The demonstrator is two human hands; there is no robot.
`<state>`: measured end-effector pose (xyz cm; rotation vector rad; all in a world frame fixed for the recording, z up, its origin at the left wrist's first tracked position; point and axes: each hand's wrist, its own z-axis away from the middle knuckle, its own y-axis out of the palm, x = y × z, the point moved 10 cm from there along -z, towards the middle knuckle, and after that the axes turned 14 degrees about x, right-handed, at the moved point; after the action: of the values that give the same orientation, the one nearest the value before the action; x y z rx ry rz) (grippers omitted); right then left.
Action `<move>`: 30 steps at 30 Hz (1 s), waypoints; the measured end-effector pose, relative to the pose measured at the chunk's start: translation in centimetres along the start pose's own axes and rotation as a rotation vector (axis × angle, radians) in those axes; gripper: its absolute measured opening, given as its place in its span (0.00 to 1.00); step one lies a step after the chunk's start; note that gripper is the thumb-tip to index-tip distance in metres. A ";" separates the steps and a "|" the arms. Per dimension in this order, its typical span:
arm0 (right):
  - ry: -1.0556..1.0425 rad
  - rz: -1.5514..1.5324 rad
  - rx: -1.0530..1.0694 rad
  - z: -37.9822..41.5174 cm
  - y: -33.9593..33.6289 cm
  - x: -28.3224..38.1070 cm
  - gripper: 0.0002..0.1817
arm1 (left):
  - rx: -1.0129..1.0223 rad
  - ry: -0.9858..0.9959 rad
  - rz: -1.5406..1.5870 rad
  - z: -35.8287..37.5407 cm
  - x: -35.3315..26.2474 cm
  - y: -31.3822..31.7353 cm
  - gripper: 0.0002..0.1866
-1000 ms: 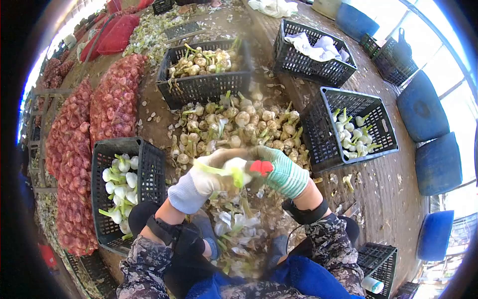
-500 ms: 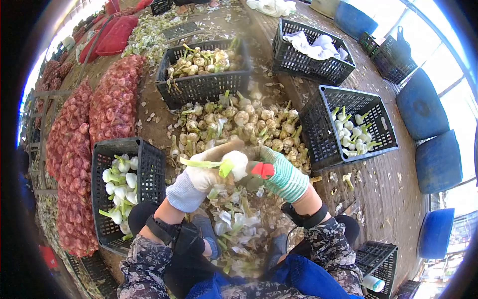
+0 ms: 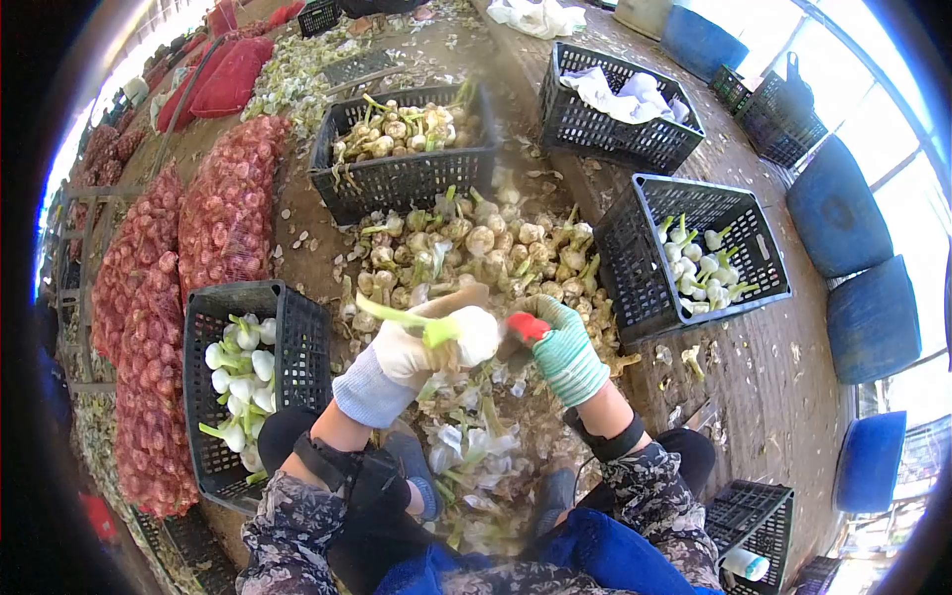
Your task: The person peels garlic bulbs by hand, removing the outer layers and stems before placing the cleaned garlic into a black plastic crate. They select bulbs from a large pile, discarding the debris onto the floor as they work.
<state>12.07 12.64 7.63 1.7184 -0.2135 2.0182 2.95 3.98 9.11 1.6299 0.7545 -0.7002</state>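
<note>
Full net sacks (image 3: 157, 367) lie beyond the left crate (image 3: 302, 347), which holds white bulbs; the right crate (image 3: 625, 260) holds more. Between the crates spreads the heap (image 3: 480, 240) of rougher bulbs. Nearer sit the gloved hands: the left hand (image 3: 405, 355) grasps a stemmed white bulb (image 3: 477, 335) above the peelings (image 3: 476, 441); the right hand (image 3: 569, 353), just beside it, is clenched on a small red piece (image 3: 527, 326).

Glossy blue plastic barrel (image 3: 841, 206); rough, matt wooden boards (image 3: 734, 382).
</note>
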 end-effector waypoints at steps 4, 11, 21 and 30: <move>-0.126 -0.237 0.076 -0.2 1.4 -0.2 0.20 | -0.133 -0.041 -0.011 0.3 -0.3 0.3 0.44; -0.136 -0.048 -0.130 -0.9 -1.1 -0.2 0.15 | -0.167 -0.016 -0.217 0.9 -1.1 -0.6 0.40; -0.610 0.669 0.175 1.9 4.6 7.2 0.15 | -0.152 -0.048 -0.118 0.8 0.2 -2.3 0.44; -0.152 0.174 0.162 0.5 1.7 1.7 0.13 | -0.117 -0.086 -0.033 0.2 0.6 -0.5 0.48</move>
<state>11.58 11.34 9.66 2.0200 -0.2642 2.0762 2.89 3.88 8.26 1.4750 0.7477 -0.7318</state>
